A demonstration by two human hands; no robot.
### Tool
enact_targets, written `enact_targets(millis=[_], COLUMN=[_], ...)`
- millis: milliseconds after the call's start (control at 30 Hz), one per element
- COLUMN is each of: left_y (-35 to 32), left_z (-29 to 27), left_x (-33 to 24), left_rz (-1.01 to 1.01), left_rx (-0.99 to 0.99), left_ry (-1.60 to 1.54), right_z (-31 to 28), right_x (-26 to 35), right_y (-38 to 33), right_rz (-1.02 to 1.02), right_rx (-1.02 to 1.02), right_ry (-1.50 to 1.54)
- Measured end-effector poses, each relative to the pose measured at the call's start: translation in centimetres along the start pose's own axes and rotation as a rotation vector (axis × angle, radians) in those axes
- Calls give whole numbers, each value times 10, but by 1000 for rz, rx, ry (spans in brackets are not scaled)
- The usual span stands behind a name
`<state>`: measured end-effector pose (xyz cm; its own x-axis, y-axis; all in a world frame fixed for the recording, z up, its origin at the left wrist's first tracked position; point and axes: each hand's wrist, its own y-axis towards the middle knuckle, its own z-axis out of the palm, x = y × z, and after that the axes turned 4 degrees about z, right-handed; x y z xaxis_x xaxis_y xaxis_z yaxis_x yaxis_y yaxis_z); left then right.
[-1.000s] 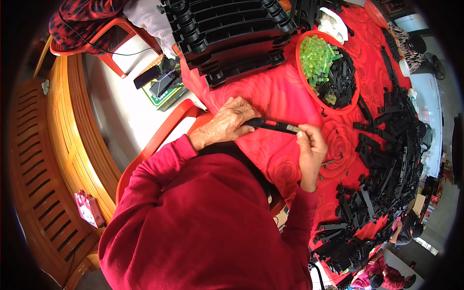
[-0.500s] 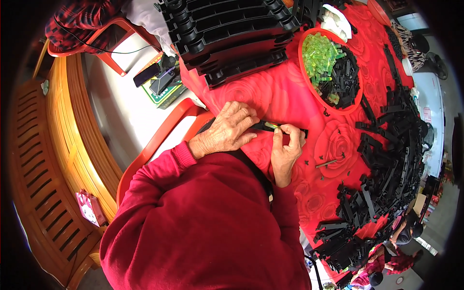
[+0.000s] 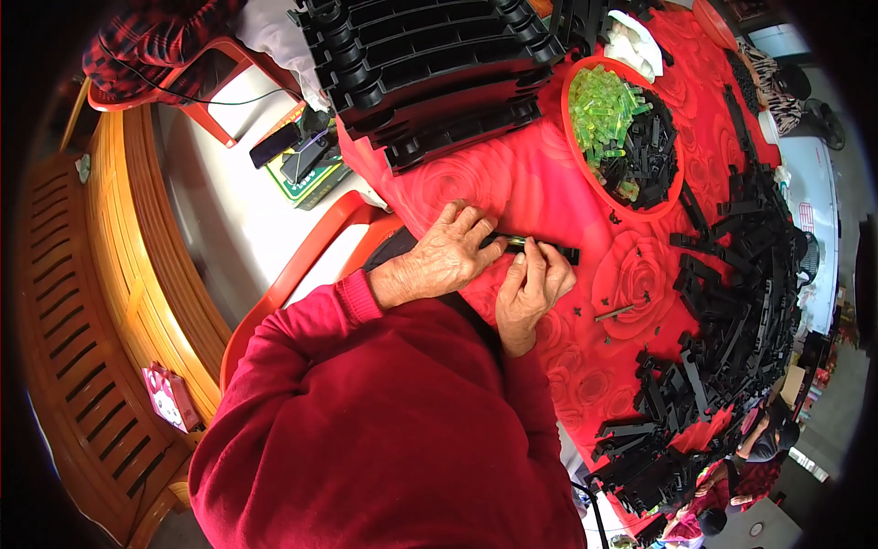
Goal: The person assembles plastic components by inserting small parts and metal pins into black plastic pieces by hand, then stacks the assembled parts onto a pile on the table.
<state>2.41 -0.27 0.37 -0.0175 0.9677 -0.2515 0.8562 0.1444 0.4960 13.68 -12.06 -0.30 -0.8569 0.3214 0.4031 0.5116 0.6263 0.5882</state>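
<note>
A slim black plastic bar (image 3: 570,255) lies on the red table cover in front of me, with a clear yellow-green vial (image 3: 514,242) in its middle. My left hand (image 3: 455,252) is closed over the bar's left part, its fingers hiding that end. From the right, my right hand (image 3: 533,284) presses thumb and fingertips together on the bar beside the vial. Whether the vial sits fully in its slot I cannot tell. Beyond my hands stands an orange-red basin (image 3: 633,216) holding green vials (image 3: 604,114) and small black parts (image 3: 651,151).
Stacked black plastic frames (image 3: 430,73) stand at the far side. A heap of black bars (image 3: 722,339) covers the table's right side. A thin rod (image 3: 615,313) lies near my right hand. At left are a red chair (image 3: 283,284) and a wooden bench (image 3: 82,339).
Both hands have shifted slightly: the left a little right and the right a little left, closer together over the bar. The right fingertips now press along the vial's right end.
</note>
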Motion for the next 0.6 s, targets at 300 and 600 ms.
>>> enact_targets(millis=[300, 600], left_y=[0, 17], left_z=[1, -37], left_x=[-2, 9], left_rz=[-36, -395], left_rx=[81, 135], left_ry=[77, -527], right_z=[-12, -6], right_x=[-12, -9], right_y=[3, 1], right_rz=[3, 26], right_rx=[9, 103], right_ry=[158, 145])
